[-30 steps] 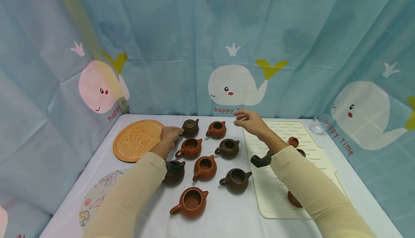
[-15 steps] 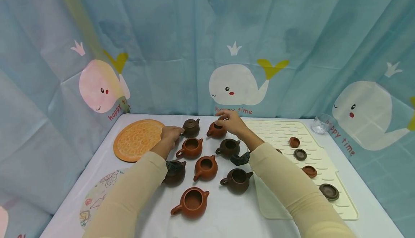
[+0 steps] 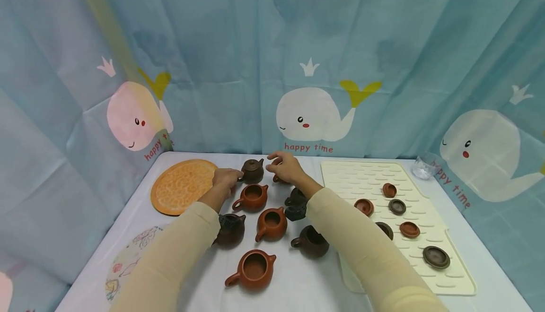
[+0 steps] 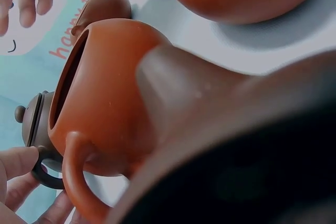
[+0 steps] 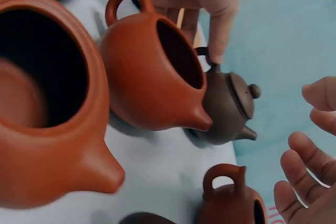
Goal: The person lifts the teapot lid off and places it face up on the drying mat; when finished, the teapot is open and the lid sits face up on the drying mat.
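At the back of the table, a small dark brown teapot (image 3: 253, 172) wears its lid. My left hand (image 3: 225, 182) holds that teapot's handle between thumb and fingers, as both wrist views show. Just right of its spout is my right hand (image 3: 287, 168), fingers apart and loosely bent, holding nothing; it partly covers a reddish teapot (image 3: 276, 179). Nearer stand lidless pots: an orange-red teapot (image 3: 252, 199), another orange-red teapot (image 3: 272, 227), a dark teapot (image 3: 232, 236) under my left wrist, and a large orange-red teapot (image 3: 259, 281) in front.
On the right lies a cream ridged mat (image 3: 340, 175) bearing several loose lids, among them a dark lid (image 3: 436, 257). A clear glass bowl (image 3: 426, 166) stands beyond it. At left are a round orange mat (image 3: 183, 186) and a patterned round mat (image 3: 136, 248). A curtain hangs behind.
My right hand has moved left from above the mat, past the reddish teapot, to beside the lidded dark teapot. The left hand stays at the handle.
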A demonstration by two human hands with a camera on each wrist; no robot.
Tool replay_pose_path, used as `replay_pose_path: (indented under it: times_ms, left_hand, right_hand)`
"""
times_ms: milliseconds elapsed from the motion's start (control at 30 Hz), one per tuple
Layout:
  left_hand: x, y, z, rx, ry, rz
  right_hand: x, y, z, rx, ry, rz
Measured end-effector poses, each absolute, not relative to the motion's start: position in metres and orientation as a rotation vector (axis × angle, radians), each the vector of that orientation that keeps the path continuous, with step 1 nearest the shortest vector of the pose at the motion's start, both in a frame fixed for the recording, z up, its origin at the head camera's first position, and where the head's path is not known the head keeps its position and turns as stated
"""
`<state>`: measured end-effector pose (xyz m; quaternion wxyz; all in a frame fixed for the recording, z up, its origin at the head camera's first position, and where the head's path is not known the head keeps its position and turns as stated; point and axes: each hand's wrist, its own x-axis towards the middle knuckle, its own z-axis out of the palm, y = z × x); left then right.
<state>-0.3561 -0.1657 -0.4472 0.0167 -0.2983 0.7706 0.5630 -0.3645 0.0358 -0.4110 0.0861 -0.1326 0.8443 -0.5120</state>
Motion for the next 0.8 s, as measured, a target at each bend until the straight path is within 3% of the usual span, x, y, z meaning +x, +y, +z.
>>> replay_pose_path:
  times_ms: [800]
  left_hand:
    - [-0.358,-0.168,-0.447,-0.868,2.426,1.709]
  right_hand:
    - [-0.381,0.005,-0.432,-0.515,2.731,-1.250]
